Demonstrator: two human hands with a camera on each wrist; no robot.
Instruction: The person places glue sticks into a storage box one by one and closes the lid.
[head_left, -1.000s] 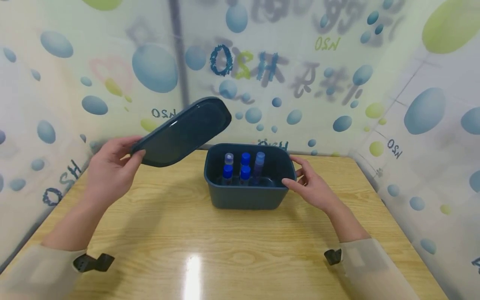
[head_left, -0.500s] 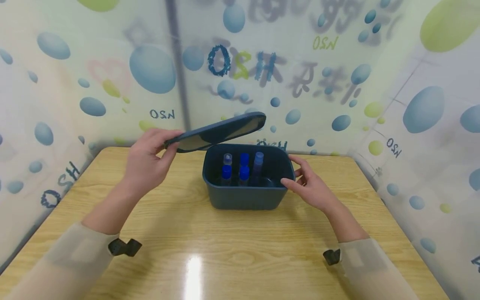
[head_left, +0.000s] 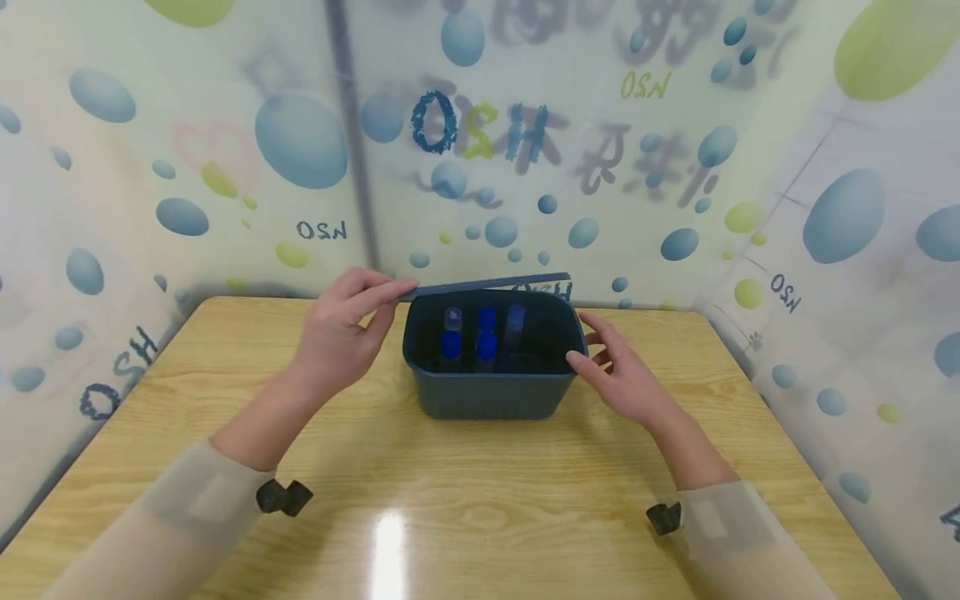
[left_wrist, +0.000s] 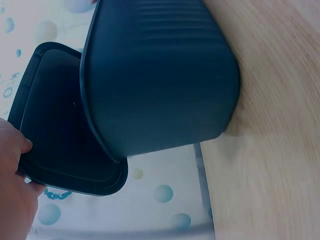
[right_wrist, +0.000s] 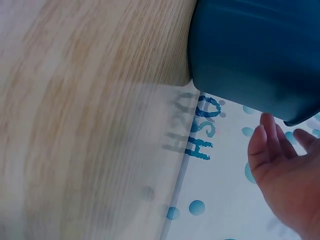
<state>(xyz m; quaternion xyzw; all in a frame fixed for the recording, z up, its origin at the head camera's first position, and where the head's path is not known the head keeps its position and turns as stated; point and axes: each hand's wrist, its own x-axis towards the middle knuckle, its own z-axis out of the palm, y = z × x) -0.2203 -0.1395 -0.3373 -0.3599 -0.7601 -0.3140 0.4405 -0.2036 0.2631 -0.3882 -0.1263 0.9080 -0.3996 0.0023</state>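
Observation:
A dark blue lid (head_left: 487,284) is pinched at its left end by my left hand (head_left: 337,337). It appears nearly edge-on above the back rim of a dark blue plastic box (head_left: 495,396), its right end slightly higher. Several small bottles (head_left: 486,345) stand upright inside the box, most with bright blue caps. At the box's right end rests my right hand (head_left: 626,375), thumb near the front corner and fingers against the side. The left wrist view shows the lid's broad face (left_wrist: 55,110) beside the box's rim; in the right wrist view the right fingertips (right_wrist: 267,120) meet the end wall.
The box stands on a wood-grain table (head_left: 450,500) near its back edge. Behind it hangs a pale wall covering (head_left: 637,192) with blue and green drops and lettering, and similar walls rise at left and right.
My left hand has carried the lid rightward and down from the left, levelling it over the back of the box. The right hand has stayed at the box's right end.

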